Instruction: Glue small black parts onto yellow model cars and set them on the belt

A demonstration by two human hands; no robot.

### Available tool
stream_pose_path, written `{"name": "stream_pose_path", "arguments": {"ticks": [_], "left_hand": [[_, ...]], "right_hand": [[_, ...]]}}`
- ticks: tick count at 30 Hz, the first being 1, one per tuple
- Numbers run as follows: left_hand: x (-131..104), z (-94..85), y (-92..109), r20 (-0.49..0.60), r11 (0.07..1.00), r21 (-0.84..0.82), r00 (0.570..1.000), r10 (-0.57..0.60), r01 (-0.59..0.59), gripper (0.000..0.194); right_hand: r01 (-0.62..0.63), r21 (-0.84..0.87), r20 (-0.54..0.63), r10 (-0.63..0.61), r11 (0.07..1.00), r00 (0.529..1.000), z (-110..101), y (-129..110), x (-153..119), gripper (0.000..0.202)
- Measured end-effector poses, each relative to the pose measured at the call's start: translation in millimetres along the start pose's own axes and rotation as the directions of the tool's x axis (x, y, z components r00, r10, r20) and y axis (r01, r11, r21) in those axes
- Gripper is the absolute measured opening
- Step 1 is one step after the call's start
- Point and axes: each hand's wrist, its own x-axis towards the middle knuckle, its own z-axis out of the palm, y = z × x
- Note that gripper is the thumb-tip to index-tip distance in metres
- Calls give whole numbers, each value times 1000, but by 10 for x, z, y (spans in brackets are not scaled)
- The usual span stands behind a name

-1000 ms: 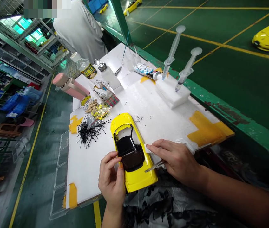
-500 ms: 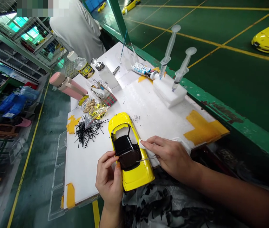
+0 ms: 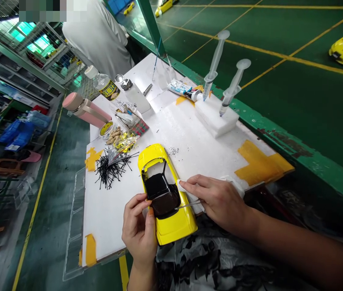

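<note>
A yellow model car body [image 3: 176, 227] with a black roof lies tilted at the table's near edge. My left hand [image 3: 140, 226] grips its left side, thumb and fingers pressed near the dark window. My right hand [image 3: 220, 198] is closed on thin metal tweezers [image 3: 188, 205], whose tip meets the edge of the rear window. White tissue [image 3: 182, 186] also sits in the right fingers, against the car's right side. How the right fingers wrap the tool is partly hidden.
Black thin sticks [image 3: 111, 167] lie left of the car, tiny black bits [image 3: 174, 151] beyond it. Two syringes [image 3: 230, 93] stand in a white foam block [image 3: 217, 119]. A pink flask [image 3: 88, 111], bottle [image 3: 106, 87] and pump dispenser [image 3: 136, 97] stand farther back. A person in white [image 3: 95, 36] is beyond.
The tweezers' tip has shifted very slightly along the rear window edge. Both hands keep their hold and the car stays nearly in place; the view has moved a little.
</note>
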Motion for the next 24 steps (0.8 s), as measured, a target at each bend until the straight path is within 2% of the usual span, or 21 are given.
{"name": "stream_pose_path", "arguments": {"ticks": [4,13,19,24], "left_hand": [[4,1,12,-2,1000,0,1000,7,-7,19],[18,7,33,7,1000,12,1000,23,-23,19],[-1,-12,23,11,1000,3,1000,15,-15,22],[6,6,22,16,1000,-4,1000,19,-19,23]], "right_hand": [[-28,-13,25,28,1000,999,6,7,22,55],[56,-52,-80,-60,997,995,12,24,-38,51],[66,-46,-63,-69,997,996,19,11,-35,53],[33,-109,-35,-37,994,999,19,-11,10,52]]}}
